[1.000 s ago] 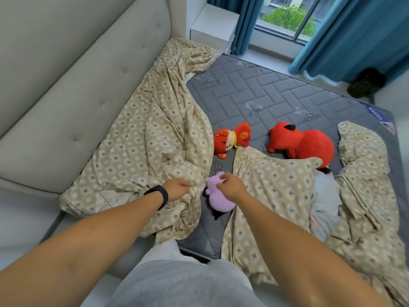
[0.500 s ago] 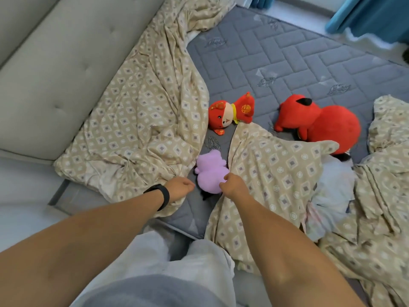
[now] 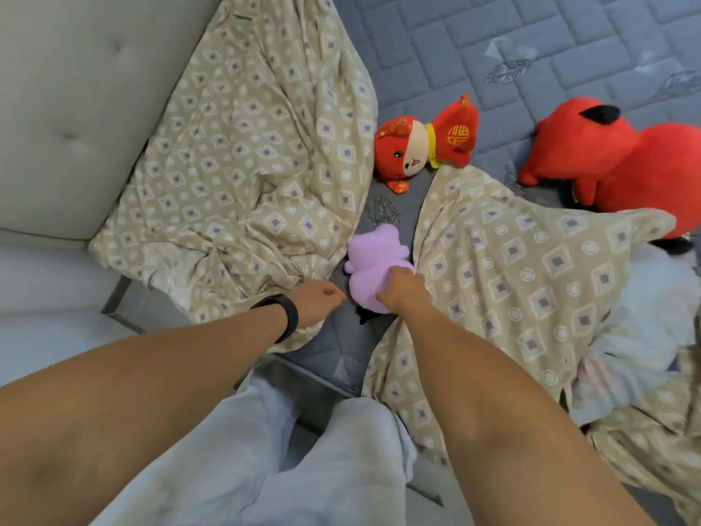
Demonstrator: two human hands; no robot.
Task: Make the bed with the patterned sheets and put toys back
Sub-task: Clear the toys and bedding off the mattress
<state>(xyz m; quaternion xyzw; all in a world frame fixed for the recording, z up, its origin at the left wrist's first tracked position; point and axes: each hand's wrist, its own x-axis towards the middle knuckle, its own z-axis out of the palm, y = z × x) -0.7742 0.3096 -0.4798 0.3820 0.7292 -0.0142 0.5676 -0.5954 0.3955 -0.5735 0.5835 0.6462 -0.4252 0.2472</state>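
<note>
A small purple plush toy (image 3: 373, 265) lies on the grey quilted mattress (image 3: 531, 43) between two heaps of beige patterned sheet. My right hand (image 3: 406, 292) rests on the toy's near side, fingers curled over it. My left hand (image 3: 316, 299), with a black wristband, hovers just left of the toy, fingers loosely curled and holding nothing, beside the left sheet heap (image 3: 246, 165). The right sheet heap (image 3: 531, 282) lies under my right forearm. A small red plush with gold trim (image 3: 421, 144) and a big red plush (image 3: 614, 161) lie further back.
A padded grey headboard (image 3: 76, 108) stands at the left. White bedding (image 3: 652, 328) is bunched at the right. The mattress's near edge and frame (image 3: 322, 373) run just in front of my light grey trouser legs (image 3: 265, 468).
The camera has tilted down and closer. My left hand has let go of the left sheet and moved toward the purple toy; my right hand has settled onto the toy.
</note>
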